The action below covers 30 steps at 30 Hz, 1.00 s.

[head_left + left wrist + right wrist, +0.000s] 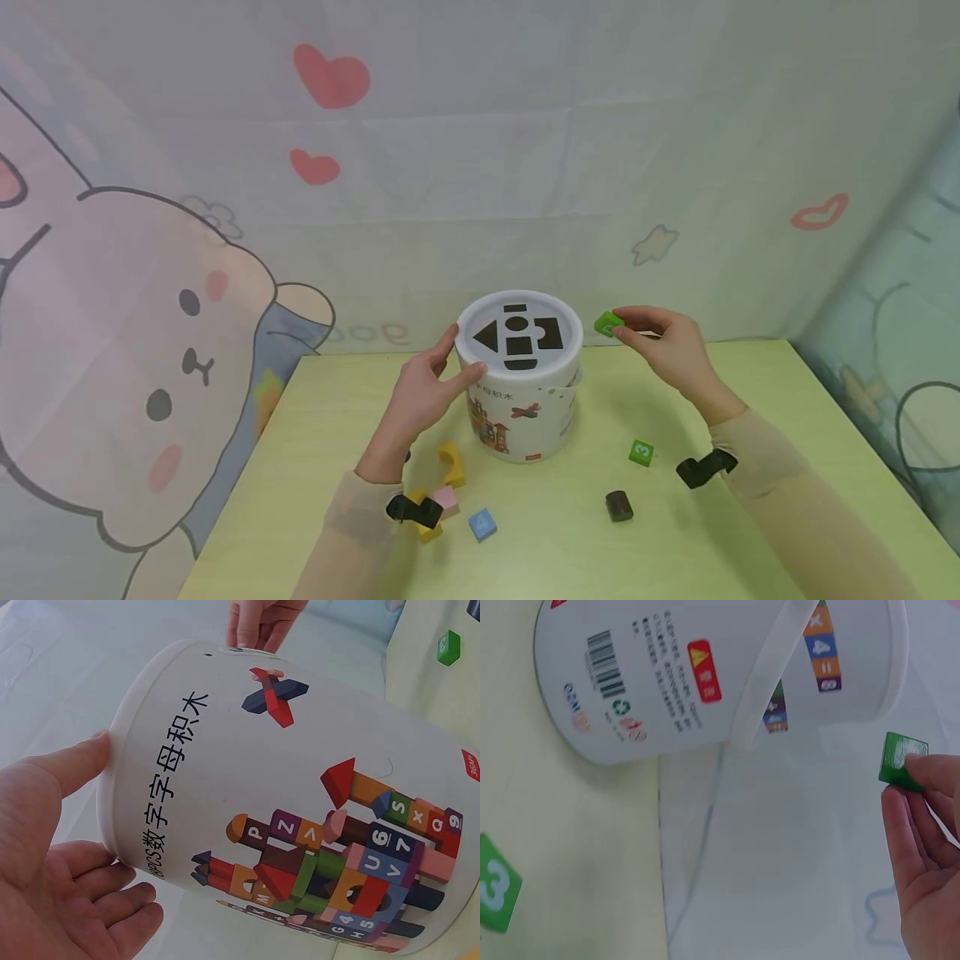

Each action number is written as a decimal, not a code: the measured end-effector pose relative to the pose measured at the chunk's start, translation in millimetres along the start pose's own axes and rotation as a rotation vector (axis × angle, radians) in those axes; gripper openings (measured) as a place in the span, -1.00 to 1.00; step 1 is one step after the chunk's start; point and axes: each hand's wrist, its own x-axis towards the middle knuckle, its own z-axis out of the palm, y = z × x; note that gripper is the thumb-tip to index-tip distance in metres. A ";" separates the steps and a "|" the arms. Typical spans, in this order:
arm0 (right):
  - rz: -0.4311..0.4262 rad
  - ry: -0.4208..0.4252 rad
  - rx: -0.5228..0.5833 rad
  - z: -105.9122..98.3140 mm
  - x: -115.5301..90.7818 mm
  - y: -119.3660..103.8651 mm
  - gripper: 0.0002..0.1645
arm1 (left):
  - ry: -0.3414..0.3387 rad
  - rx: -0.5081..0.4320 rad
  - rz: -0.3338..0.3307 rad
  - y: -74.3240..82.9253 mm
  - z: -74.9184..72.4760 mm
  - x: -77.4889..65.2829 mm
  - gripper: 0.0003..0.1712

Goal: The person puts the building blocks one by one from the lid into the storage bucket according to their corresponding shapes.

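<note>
A white bucket with a white lid stands on the table; the lid has several shaped holes. My left hand rests against the left side of the lid rim, thumb and fingers spread along it. In the left wrist view, the thumb touches the rim and the other fingers bend loosely beside it. To the right of the bucket, my right hand pinches a green square block between thumb and fingertips. That block is raised near lid height, apart from the bucket.
On the right lie a green block marked 3 and a dark brown block. In front and left are a blue block, a pink block and a yellow arch block. A printed curtain hangs behind the table.
</note>
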 end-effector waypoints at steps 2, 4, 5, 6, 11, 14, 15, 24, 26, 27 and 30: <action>-0.003 0.008 0.025 4.3 3.0 -5.9 -0.57 | 0.000 0.000 -0.002 -0.1 0.0 -0.1 0.00; -0.004 0.015 0.038 8.6 5.8 -11.9 -0.56 | -0.001 0.002 -0.005 0.1 0.0 -0.3 0.00; -0.003 0.016 0.046 10.6 7.1 -15.2 -0.55 | -0.002 0.002 -0.006 0.2 0.1 -0.3 0.00; -0.003 0.017 0.052 12.7 8.5 -17.8 -0.55 | -0.001 0.001 -0.006 0.5 0.0 -0.5 0.00; -0.011 0.021 0.067 23.4 16.4 -27.9 -0.54 | 0.002 0.001 0.000 0.6 0.4 -0.2 0.01; -0.017 0.025 0.063 28.4 20.6 -31.9 -0.55 | 0.006 0.000 -0.001 1.3 0.4 -0.4 0.01; -0.017 0.026 0.064 29.9 22.0 -33.0 -0.56 | 0.006 0.000 -0.001 1.3 0.4 -0.4 0.01; -0.021 0.008 0.102 44.0 36.4 -42.6 -0.62 | 0.010 0.021 -0.020 -0.3 0.0 0.1 -0.01; -0.016 -0.004 0.104 46.5 39.2 -45.5 -0.63 | 0.011 0.027 -0.027 -0.3 0.1 0.0 -0.01; -0.011 -0.012 0.103 47.7 40.5 -47.2 -0.63 | 0.010 0.027 -0.027 -0.4 0.2 0.1 -0.01; 0.005 -0.038 0.086 51.5 44.5 -51.6 -0.64 | 0.008 0.025 -0.027 -0.7 0.5 0.4 -0.01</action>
